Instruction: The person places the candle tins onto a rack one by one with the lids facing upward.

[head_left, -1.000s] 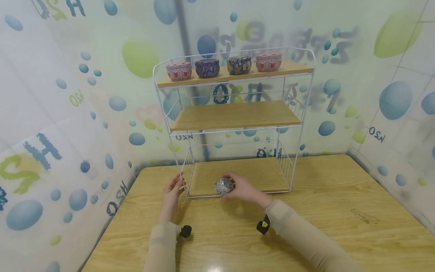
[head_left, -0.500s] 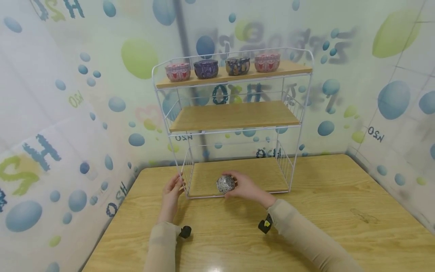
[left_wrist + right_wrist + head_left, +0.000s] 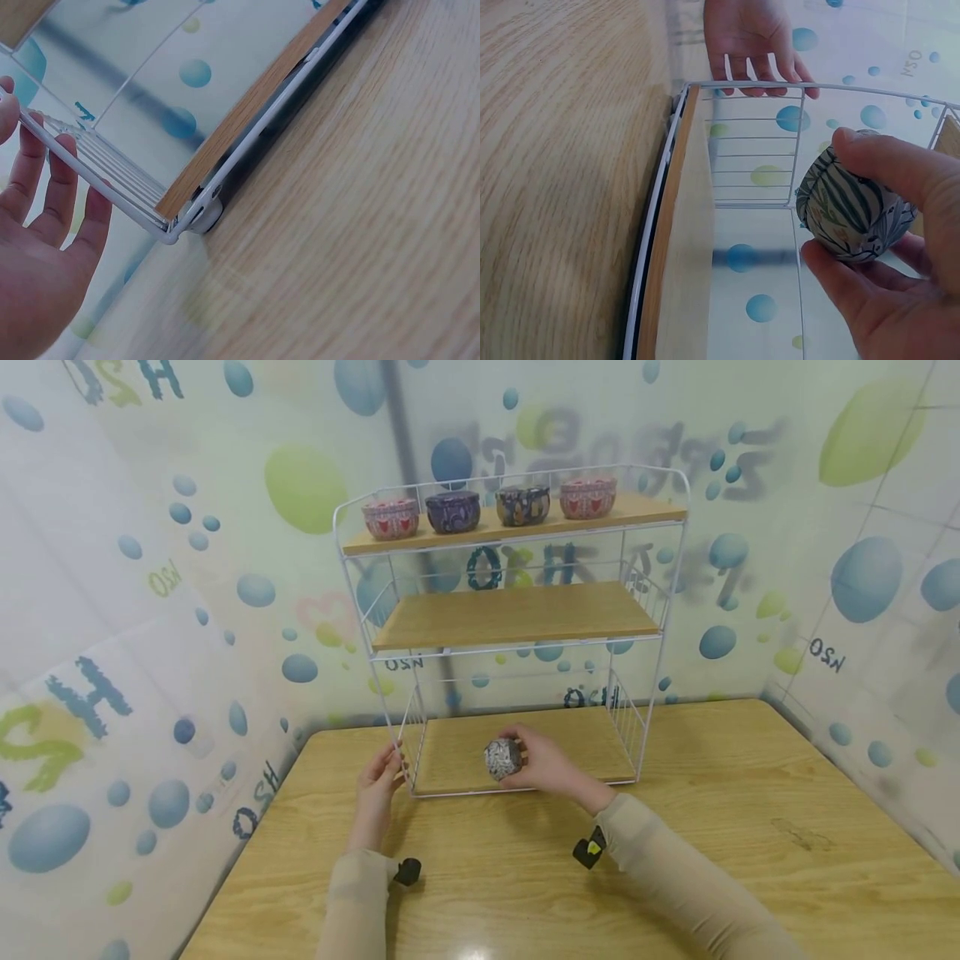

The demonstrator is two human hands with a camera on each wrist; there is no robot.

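Observation:
My right hand (image 3: 551,766) holds a small round lidded tin (image 3: 501,759) over the front of the bottom board (image 3: 577,739) of a white wire shelf rack (image 3: 651,714). Seen from the right wrist, the tin (image 3: 855,202) is tilted and carries a green and white leaf pattern. The thumb presses one end of it and fingers support the other side; part of it lies behind them. My left hand (image 3: 377,785) grips the rack's left front post. In the left wrist view, this hand (image 3: 45,262) has its thumb and fingers on opposite sides of the post (image 3: 90,174).
On the top board stand several similar tins: a pink one (image 3: 392,520), a purple one (image 3: 453,512), a dark multicoloured one (image 3: 522,507) and another pink one (image 3: 588,499). The middle board (image 3: 517,614) overhangs the bottom one. The rack stands on a wooden table (image 3: 487,868).
My right hand has moved the tin slightly up, to the right and inward over the bottom board, turning it a little. My left hand stays on the post.

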